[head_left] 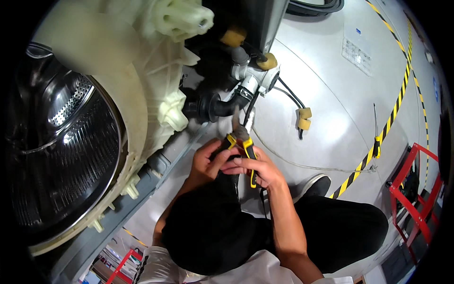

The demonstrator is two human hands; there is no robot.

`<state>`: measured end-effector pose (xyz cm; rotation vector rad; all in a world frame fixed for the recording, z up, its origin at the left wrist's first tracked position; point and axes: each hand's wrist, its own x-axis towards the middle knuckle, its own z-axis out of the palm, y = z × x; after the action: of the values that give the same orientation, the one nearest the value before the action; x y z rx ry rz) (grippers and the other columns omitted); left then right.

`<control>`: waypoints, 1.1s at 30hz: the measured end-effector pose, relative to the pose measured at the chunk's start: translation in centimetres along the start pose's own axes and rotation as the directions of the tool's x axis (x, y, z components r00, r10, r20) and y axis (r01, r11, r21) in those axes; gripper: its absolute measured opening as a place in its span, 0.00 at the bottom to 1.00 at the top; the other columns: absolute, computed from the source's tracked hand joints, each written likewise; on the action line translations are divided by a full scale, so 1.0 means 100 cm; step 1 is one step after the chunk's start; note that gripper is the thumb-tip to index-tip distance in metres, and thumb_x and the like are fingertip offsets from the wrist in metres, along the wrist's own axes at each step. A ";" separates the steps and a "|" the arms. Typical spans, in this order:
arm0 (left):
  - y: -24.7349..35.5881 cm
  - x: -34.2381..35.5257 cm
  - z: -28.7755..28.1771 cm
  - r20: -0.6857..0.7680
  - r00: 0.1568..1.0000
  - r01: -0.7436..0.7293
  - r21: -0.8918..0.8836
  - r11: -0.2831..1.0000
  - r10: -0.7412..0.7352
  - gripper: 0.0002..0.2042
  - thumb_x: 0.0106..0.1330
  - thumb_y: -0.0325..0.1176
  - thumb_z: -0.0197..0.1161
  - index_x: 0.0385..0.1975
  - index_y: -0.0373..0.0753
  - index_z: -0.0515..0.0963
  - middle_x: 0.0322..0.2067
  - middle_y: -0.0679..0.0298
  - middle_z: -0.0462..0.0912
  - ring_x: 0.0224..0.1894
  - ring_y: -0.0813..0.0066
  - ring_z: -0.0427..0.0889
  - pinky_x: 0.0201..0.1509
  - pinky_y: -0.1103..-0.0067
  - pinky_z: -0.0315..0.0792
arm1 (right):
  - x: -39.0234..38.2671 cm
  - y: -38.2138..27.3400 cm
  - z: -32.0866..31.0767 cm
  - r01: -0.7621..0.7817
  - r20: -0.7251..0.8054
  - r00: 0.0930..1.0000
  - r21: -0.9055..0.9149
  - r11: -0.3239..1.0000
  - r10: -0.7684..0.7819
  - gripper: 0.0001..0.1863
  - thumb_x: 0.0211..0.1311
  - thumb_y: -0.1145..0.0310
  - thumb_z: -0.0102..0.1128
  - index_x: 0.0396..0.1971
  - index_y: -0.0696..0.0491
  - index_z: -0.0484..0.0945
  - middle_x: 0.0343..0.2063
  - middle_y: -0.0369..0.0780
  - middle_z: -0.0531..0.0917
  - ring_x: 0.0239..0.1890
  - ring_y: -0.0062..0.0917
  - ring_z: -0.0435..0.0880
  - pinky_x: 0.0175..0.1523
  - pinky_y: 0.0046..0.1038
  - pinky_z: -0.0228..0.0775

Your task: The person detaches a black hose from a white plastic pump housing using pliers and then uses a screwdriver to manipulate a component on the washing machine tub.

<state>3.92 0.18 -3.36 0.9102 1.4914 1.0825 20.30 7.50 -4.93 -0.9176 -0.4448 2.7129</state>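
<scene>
Both my hands close around a pair of pliers [241,137] with yellow and black handles. My left hand [208,161] grips the left handle and my right hand [257,168] grips the right one. The plier jaws point up toward a black rubber hose [215,108] under a cream plastic washing machine tub [142,80]. Just above the jaws sits a white pump part [255,78] with black cables. The steel drum [66,142] fills the left side.
A screwdriver [376,137] with a yellow handle lies on the grey floor [331,94] to the right, near a yellow and black striped line [392,118]. Yellow foam blocks [304,118] hang on cables. A red metal frame [416,189] stands at the right. My black-trousered knees are below.
</scene>
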 end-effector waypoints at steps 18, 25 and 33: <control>-0.006 0.017 -0.021 0.097 0.967 0.248 -0.171 0.953 -0.234 0.10 0.69 0.35 0.57 0.39 0.34 0.77 0.20 0.77 0.66 0.22 0.91 0.62 0.25 0.87 0.57 | 0.007 0.005 0.008 0.066 -0.245 0.963 -0.184 0.981 -0.111 0.15 0.70 0.60 0.51 0.39 0.58 0.73 0.12 0.29 0.61 0.09 0.13 0.59 0.16 0.18 0.47; -0.014 0.024 -0.018 0.063 0.958 0.286 -0.178 0.942 -0.279 0.12 0.69 0.37 0.57 0.43 0.34 0.78 0.21 0.77 0.67 0.23 0.91 0.63 0.26 0.87 0.59 | 0.012 -0.002 0.008 0.056 -0.333 0.934 -0.211 0.976 -0.126 0.15 0.68 0.59 0.55 0.34 0.58 0.75 0.10 0.29 0.64 0.09 0.12 0.57 0.15 0.19 0.44; -0.016 0.030 -0.014 -0.032 0.989 0.141 -0.012 0.990 -0.141 0.12 0.67 0.34 0.60 0.40 0.30 0.77 0.24 0.69 0.72 0.27 0.84 0.68 0.31 0.83 0.64 | 0.015 -0.003 0.008 0.071 -0.344 0.929 -0.192 0.979 -0.135 0.15 0.68 0.59 0.56 0.31 0.57 0.75 0.09 0.29 0.64 0.08 0.12 0.57 0.14 0.19 0.44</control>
<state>2.04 2.30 -5.68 0.7710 1.5518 1.0044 18.69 8.09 -5.09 -1.3603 -0.6427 2.3680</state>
